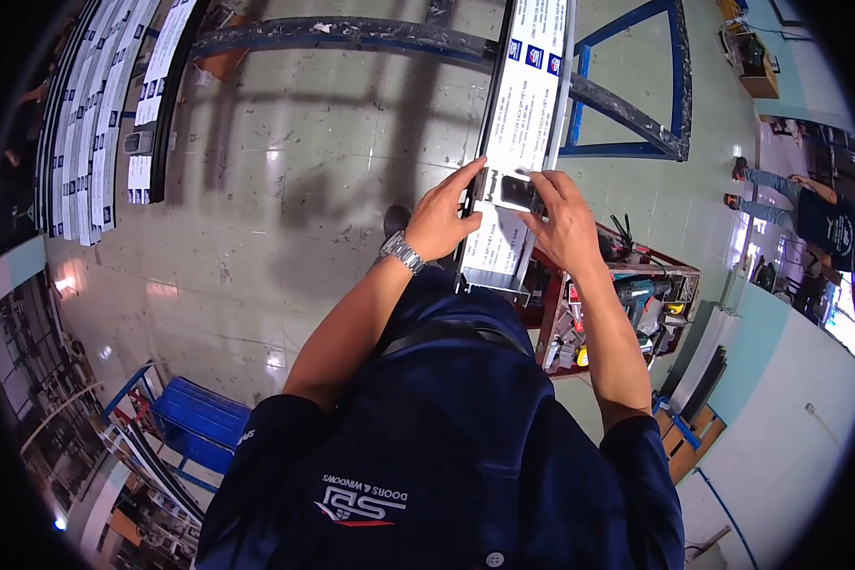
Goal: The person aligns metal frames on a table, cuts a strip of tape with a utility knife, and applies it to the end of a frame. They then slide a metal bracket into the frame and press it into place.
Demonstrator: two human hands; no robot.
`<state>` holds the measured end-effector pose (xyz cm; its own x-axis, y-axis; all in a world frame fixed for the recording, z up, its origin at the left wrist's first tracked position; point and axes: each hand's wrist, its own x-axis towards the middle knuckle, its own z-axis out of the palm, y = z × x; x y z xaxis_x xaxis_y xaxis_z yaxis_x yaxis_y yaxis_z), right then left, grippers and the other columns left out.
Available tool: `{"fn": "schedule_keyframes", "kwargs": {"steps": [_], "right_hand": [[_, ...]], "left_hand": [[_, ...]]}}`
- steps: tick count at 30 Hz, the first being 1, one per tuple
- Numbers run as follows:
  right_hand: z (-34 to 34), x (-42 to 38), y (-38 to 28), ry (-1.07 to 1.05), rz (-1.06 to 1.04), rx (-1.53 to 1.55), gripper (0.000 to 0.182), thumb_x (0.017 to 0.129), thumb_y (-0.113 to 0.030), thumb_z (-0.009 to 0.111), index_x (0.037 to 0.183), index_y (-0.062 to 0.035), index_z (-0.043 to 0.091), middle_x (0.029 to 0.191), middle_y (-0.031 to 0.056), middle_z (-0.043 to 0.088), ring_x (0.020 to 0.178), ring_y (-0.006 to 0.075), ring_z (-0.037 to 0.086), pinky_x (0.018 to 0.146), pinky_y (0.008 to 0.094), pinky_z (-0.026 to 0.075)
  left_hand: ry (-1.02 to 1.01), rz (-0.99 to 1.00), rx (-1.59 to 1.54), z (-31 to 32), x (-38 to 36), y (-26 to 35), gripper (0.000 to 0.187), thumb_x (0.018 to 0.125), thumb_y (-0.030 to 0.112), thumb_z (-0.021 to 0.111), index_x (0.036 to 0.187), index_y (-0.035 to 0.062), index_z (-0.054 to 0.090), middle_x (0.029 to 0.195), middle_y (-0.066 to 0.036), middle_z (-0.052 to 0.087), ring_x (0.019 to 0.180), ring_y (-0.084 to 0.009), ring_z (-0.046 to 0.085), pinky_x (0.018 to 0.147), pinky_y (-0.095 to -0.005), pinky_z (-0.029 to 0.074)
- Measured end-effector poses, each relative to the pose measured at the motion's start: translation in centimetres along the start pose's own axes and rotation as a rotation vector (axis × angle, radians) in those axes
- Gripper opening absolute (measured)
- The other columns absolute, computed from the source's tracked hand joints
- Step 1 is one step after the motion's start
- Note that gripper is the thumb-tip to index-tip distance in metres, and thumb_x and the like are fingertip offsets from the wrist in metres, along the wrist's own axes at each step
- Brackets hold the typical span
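A long profile (527, 104) covered in white printed film runs from the top of the view to my waist. Across it near its end lies a dark metal piece (515, 193). My left hand (440, 215), with a metal watch on the wrist, is at the profile's left edge, thumb and forefinger on either side of the piece's left end. From the right, my right hand (562, 220) has its fingers closed at the piece's right end. The fingertips partly cover both ends of the piece.
A blue frame (679, 76) supports the profile. More film-covered profiles (85, 142) stand at the left. A red tool box (670, 271) with tools is beside my right arm. A blue bin (199, 418) sits lower left. Another person (822, 223) is at the far right.
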<state>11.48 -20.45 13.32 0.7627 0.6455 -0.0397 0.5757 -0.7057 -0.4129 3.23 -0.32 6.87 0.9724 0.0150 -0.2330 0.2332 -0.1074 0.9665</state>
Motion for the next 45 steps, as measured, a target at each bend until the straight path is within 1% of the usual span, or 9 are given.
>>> {"fn": "schedule_keyframes", "kwargs": {"steps": [20, 23, 26, 30, 35, 37, 38, 41, 45], "right_hand": [[0.3, 0.7, 0.5, -0.082, -0.003, 0.069, 0.055, 0.076, -0.008, 0.077, 0.126, 0.0046, 0.056, 0.109, 0.0199, 0.056, 0.097, 0.0387, 0.062, 0.084, 0.0433, 0.053], [0.1, 0.9, 0.8, -0.117, -0.01, 0.085, 0.053, 0.074, -0.007, 0.077, 0.122, 0.0031, 0.056, 0.108, 0.0183, 0.055, 0.101, 0.0367, 0.061, 0.084, 0.043, 0.053], [-0.2, 1.0, 0.8, -0.141, -0.007, 0.076, 0.055, 0.075, -0.007, 0.078, 0.124, 0.0037, 0.057, 0.107, 0.0189, 0.055, 0.096, 0.0375, 0.062, 0.082, 0.0433, 0.053], [-0.1, 1.2, 0.5, -0.13, 0.01, 0.06, 0.055, 0.076, -0.009, 0.078, 0.125, 0.0025, 0.057, 0.107, 0.0198, 0.055, 0.092, 0.0389, 0.062, 0.08, 0.0443, 0.053], [-0.5, 1.2, 0.4, -0.132, -0.018, 0.042, 0.051, 0.076, -0.011, 0.079, 0.121, 0.0012, 0.058, 0.107, 0.0194, 0.056, 0.093, 0.0392, 0.063, 0.08, 0.0454, 0.053], [-0.5, 1.2, 0.5, -0.114, -0.005, 0.042, 0.049, 0.076, -0.011, 0.079, 0.118, 0.0011, 0.059, 0.107, 0.0188, 0.056, 0.093, 0.0392, 0.063, 0.079, 0.0454, 0.053], [-0.4, 1.3, 0.6, -0.109, -0.016, 0.037, 0.05, 0.074, -0.01, 0.079, 0.118, 0.0012, 0.059, 0.106, 0.0175, 0.055, 0.097, 0.0374, 0.062, 0.081, 0.0446, 0.054], [-0.6, 1.2, 0.5, -0.125, 0.001, 0.029, 0.051, 0.073, -0.009, 0.079, 0.119, 0.0015, 0.059, 0.105, 0.0163, 0.054, 0.099, 0.0358, 0.063, 0.083, 0.0445, 0.054], [-0.1, 0.7, 0.8, -0.091, -0.02, 0.079, 0.051, 0.073, -0.009, 0.079, 0.118, 0.0015, 0.059, 0.106, 0.017, 0.054, 0.096, 0.0366, 0.063, 0.082, 0.0445, 0.055]], "left_hand": [[0.021, -0.054, -0.093, 0.6, -0.2, 0.7, 0.076, 0.081, -0.001, 0.065, 0.151, 0.0104, 0.038, 0.147, -0.019, 0.047, 0.133, -0.0327, 0.05, 0.099, -0.0423, 0.052], [0.028, 0.002, -0.081, 0.7, -0.3, -0.2, 0.075, 0.083, 0.009, 0.071, 0.15, 0.0052, 0.039, 0.141, -0.022, 0.053, 0.129, -0.0333, 0.054, 0.097, -0.0409, 0.052], [0.201, -0.015, -0.056, 2.0, 0.1, 0.5, 0.078, 0.082, 0.036, 0.079, 0.141, -0.0037, 0.047, 0.119, -0.024, 0.068, 0.114, -0.0337, 0.065, 0.092, -0.0389, 0.052], [0.286, -0.107, -0.084, 2.9, 1.2, -0.6, 0.067, 0.084, 0.039, 0.076, 0.13, -0.0066, 0.058, 0.115, -0.028, 0.068, 0.112, -0.0326, 0.067, 0.095, -0.0377, 0.05], [0.121, -0.133, -0.364, 1.3, 1.6, 0.6, 0.059, 0.085, 0.027, 0.078, 0.13, -0.0059, 0.06, 0.108, -0.014, 0.072, 0.098, -0.0171, 0.067, 0.087, -0.0297, 0.052], [0.086, -0.3, -0.43, 0.3, 1.8, 2.5, 0.054, 0.087, 0.024, 0.076, 0.13, -0.0056, 0.06, 0.107, -0.009, 0.071, 0.088, -0.0099, 0.065, 0.073, -0.0248, 0.052], [0.045, -0.425, -0.385, -0.5, 2.3, 2.6, 0.055, 0.088, 0.024, 0.077, 0.13, -0.0066, 0.059, 0.106, -0.007, 0.07, 0.076, -0.0051, 0.06, 0.057, -0.0222, 0.045], [0.025, -0.38, -0.273, -0.6, 2.5, 3.0, 0.058, 0.088, 0.026, 0.076, 0.132, -0.0068, 0.058, 0.104, -0.006, 0.069, 0.068, -0.0023, 0.054, 0.049, -0.0227, 0.038], [-0.016, -0.366, -0.224, -0.7, 2.7, 2.8, 0.061, 0.088, 0.031, 0.075, 0.134, -0.0046, 0.056, 0.12, -0.016, 0.067, 0.091, -0.0132, 0.066, 0.062, -0.0277, 0.052]]}}
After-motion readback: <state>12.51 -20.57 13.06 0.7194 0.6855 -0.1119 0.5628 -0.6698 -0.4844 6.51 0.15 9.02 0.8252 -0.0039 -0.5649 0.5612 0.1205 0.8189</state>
